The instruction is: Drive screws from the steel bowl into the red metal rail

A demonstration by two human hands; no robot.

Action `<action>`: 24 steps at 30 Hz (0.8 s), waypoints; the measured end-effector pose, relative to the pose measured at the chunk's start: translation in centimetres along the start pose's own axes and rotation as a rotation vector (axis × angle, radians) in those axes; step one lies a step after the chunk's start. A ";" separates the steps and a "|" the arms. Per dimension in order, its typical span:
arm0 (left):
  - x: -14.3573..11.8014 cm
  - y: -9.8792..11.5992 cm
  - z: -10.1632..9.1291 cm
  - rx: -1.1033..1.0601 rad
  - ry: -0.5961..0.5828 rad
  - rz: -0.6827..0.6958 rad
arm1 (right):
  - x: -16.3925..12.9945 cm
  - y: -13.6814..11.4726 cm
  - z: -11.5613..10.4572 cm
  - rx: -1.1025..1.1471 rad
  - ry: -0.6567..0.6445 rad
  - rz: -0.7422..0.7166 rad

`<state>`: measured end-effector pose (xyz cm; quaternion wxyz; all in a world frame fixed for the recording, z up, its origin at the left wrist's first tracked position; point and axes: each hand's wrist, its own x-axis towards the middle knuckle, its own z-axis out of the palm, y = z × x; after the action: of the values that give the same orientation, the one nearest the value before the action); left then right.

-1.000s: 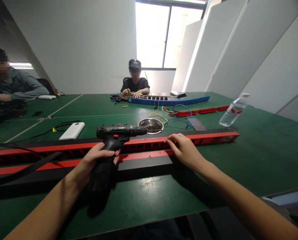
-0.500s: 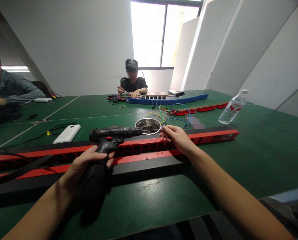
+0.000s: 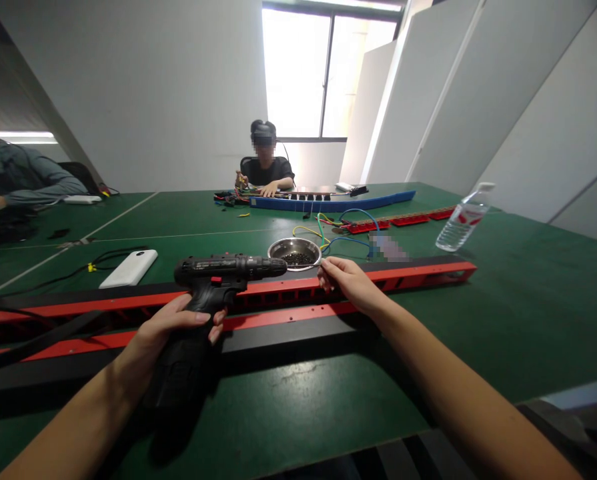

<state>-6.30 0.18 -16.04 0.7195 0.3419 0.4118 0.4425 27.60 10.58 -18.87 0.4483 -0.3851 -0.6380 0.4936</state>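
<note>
My left hand point(image 3: 171, 327) grips the handle of a black cordless drill point(image 3: 213, 280), whose nose points right over a long red and black metal rail point(image 3: 418, 272) lying across the green table point(image 3: 528, 300). My right hand point(image 3: 345, 280) rests on the rail's far red strip with its fingers pinched together; whether something small is between the fingertips I cannot tell. Just behind that hand stands a small steel bowl point(image 3: 295, 253) with dark screws in it.
A white power bank point(image 3: 129, 268) with a black cable lies at the left. Coloured wires point(image 3: 338, 230), red strips and a blue rail point(image 3: 333, 201) lie further back, a water bottle point(image 3: 464, 219) at the right. One person sits opposite, another at the far left.
My right hand has moved left along the rail, toward the bowl, and its fingers have closed. The drill in my left hand has shifted slightly left.
</note>
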 end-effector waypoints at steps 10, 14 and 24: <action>-0.2 0.4 0.6 0.092 -0.013 0.003 | -0.3 -0.7 0.2 -0.068 -0.015 -0.012; -0.4 0.5 0.7 0.102 -0.013 0.002 | -0.2 -0.5 0.2 -0.062 -0.014 -0.011; -0.3 0.4 0.8 0.106 -0.008 0.012 | -0.3 -0.5 0.0 -0.013 -0.018 -0.019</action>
<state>-5.85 -0.07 -15.25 0.6994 0.3838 0.4296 0.4231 27.63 10.21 -18.48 0.4446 -0.3773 -0.6488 0.4889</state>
